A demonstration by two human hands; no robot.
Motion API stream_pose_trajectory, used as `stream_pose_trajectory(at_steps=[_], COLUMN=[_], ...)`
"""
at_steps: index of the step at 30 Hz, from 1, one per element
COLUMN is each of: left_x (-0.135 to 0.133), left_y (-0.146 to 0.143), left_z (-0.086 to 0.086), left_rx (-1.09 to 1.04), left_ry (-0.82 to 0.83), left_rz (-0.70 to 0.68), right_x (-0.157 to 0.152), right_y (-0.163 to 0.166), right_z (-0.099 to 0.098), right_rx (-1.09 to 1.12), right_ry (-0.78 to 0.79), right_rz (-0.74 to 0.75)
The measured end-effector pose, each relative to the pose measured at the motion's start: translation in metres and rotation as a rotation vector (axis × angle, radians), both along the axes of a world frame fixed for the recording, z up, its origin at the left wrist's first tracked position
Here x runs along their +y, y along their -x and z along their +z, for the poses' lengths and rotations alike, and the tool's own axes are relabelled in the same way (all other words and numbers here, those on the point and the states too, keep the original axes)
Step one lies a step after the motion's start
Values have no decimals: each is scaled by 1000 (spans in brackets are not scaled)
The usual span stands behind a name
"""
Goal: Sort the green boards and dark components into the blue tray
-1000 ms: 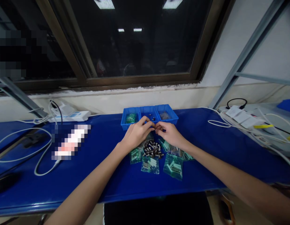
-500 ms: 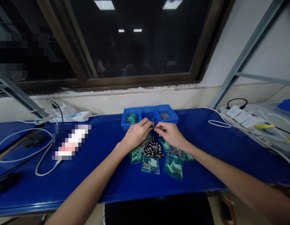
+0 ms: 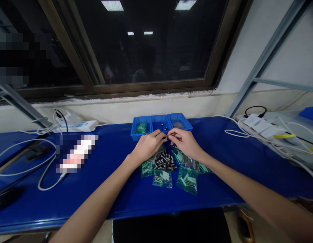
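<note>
Clear zip bags [image 3: 187, 180] and a heap of dark metal sleeves [image 3: 164, 161] nearest, then left hand [image 3: 147, 145] and right hand [image 3: 184, 143] narrowly pinched together on a tiny dark part [image 3: 167, 137], long axis too small to tell, just short of a blue three-compartment tray [image 3: 135, 130]

Bench top [image 3: 70, 199] glossy deep blue; trays [image 3: 159, 118] brighter blue; bags [image 3: 187, 180] green-tinted; cylinders [image 3: 164, 161] black, silver-banded.

Left hand [image 3: 147, 146], right hand [image 3: 185, 143], pinching something small, blue bins [image 3: 161, 118]
</note>
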State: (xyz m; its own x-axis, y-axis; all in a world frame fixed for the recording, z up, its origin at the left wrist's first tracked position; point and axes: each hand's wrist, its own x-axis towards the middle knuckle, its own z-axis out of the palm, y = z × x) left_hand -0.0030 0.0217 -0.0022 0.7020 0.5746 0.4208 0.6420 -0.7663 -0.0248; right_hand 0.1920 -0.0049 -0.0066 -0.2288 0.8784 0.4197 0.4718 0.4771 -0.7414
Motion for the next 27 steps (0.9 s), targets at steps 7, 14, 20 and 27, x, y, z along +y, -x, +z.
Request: stream_pose_trajectory(at_steps=[7,14,20,27], left_x=[2,-1,-2,-1], left_y=[0,0,1,2], left_z=[0,3,8,7], left_rx=[-24,-67,-98,-88], left_ry=[60,90,97,92], left_rz=[-67,-73,-86,-79], right_x=[2,3,1,-2], right_y=[-2,-7,-6,-3], right_z=[-3,-1,0,2], right_rx=[-177,-309,-310,-137], right_ry=[-140,-170,-172,-138], right_rz=[-28,38,36,-22])
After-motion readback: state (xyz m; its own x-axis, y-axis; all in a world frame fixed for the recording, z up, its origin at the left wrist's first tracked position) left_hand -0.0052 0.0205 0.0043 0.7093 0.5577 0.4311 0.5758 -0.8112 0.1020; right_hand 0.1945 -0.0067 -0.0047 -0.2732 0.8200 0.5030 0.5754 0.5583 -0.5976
